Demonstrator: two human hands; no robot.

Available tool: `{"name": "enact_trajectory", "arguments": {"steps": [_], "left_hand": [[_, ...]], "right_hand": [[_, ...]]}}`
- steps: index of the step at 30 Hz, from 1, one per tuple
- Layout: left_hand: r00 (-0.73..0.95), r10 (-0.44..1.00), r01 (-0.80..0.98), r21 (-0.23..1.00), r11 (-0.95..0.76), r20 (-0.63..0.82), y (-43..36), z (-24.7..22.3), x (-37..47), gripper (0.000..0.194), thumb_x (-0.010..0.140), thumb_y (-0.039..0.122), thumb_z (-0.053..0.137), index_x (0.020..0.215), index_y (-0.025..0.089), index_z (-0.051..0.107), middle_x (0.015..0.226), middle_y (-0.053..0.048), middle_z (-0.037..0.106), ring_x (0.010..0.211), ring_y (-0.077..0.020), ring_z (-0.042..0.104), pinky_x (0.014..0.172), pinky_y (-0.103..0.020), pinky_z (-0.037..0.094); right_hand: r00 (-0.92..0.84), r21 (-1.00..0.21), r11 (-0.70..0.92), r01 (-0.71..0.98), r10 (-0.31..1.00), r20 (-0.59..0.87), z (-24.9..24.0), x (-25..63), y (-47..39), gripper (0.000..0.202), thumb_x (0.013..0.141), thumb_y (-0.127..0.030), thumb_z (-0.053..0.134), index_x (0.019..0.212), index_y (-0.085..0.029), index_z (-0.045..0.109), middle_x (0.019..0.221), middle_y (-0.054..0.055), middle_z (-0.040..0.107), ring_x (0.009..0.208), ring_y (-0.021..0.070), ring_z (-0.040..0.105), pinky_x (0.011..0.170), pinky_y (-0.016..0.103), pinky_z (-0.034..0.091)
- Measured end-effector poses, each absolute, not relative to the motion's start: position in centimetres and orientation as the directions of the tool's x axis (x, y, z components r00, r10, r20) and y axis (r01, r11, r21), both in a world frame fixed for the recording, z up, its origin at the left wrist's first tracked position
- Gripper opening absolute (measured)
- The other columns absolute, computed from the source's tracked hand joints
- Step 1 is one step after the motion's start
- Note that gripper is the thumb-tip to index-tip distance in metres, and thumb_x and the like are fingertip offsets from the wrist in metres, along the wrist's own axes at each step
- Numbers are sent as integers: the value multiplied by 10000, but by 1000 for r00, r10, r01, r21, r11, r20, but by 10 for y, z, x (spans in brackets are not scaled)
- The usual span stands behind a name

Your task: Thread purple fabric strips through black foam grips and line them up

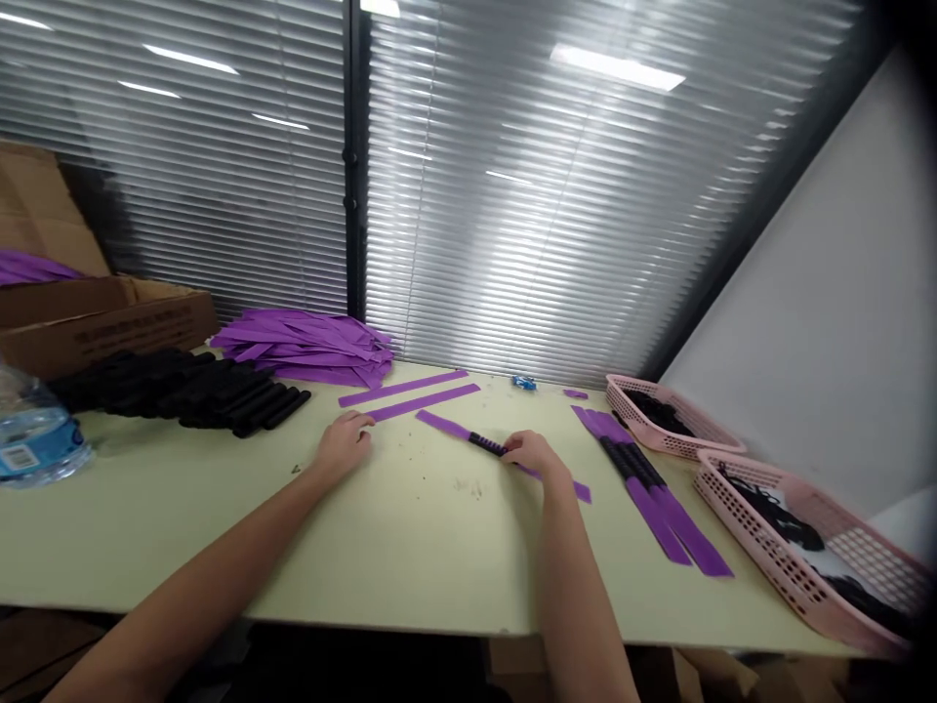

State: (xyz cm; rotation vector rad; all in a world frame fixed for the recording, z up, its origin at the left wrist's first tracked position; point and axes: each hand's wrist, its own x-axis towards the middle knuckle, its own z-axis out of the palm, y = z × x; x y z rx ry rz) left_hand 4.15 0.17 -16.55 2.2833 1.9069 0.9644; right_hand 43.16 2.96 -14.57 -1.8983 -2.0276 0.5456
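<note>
- One tube (487, 444) slants away leftward from the right hand (528, 453), grip pinching its near end.
- Left hand (344, 442): left of tube, at a strip (426, 401); cannot tell its grip.

A purple strip (443, 425) lies slantwise through a black sleeve (486, 444), a bare strip (426, 401) flat beyond.

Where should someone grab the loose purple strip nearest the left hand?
Probably its left end, from above and the near side: the purple strip lies flat, that end by the left hand, the rest stretching away. Pinching across its long edges looks easiest.
</note>
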Motion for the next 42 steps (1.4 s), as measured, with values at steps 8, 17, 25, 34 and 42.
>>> {"name": "enact_trajectory", "arguments": {"steps": [8, 17, 25, 34, 42], "left_hand": [[88, 894, 908, 333, -254, 440, 10, -170, 44, 297, 787, 164, 432, 979, 199, 656, 1058, -55, 637, 1020, -235, 572, 934, -357, 441], [46, 911, 951, 260, -165, 410, 13, -164, 42, 292, 832, 203, 434, 1047, 201, 631, 1125, -107, 592, 1081, -290, 524, 882, -429, 439], [75, 923, 973, 173, -149, 377, 12, -162, 31, 315, 870, 259, 422, 1133, 228, 593, 1175, -123, 564, 1117, -307, 499, 895, -456, 414], [132, 956, 977, 129, -171, 262, 5, -162, 25, 342, 915, 318, 365, 1109, 207, 624, 1155, -144, 586, 1112, -310, 508, 874, -454, 417], [185, 953, 973, 89, -211, 238, 3, -163, 31, 357, 915, 354, 362, 1091, 183, 621, 1145, -172, 566, 1091, -324, 508, 867, -467, 414]], "right_hand": [[417, -534, -377, 757, 908, -50, -156, 539, 3, 187, 614, -291, 730, 779, -205, 743, 838, 67, 723, 827, 213, 665, 734, 281, 483], [831, -528, -687, 499, 552, 68, -167, 562, -1, 315, 697, -391, 682, 984, -265, 716, 1052, 145, 677, 1020, 354, 593, 907, 542, 368], [869, -512, -709, 485, 456, 192, -177, 547, -1, 330, 779, -343, 598, 1089, -263, 679, 1132, 184, 625, 1143, 386, 461, 934, 592, 247], [857, -428, -745, 512, 405, 319, -185, 538, 2, 298, 829, -305, 564, 1079, -202, 690, 1102, 238, 573, 1205, 415, 321, 866, 574, 229], [712, -320, -651, 688, 521, 470, -181, 506, 8, 346, 827, -368, 582, 1127, -210, 652, 1191, 190, 511, 1160, 365, 334, 913, 541, 198]]}}
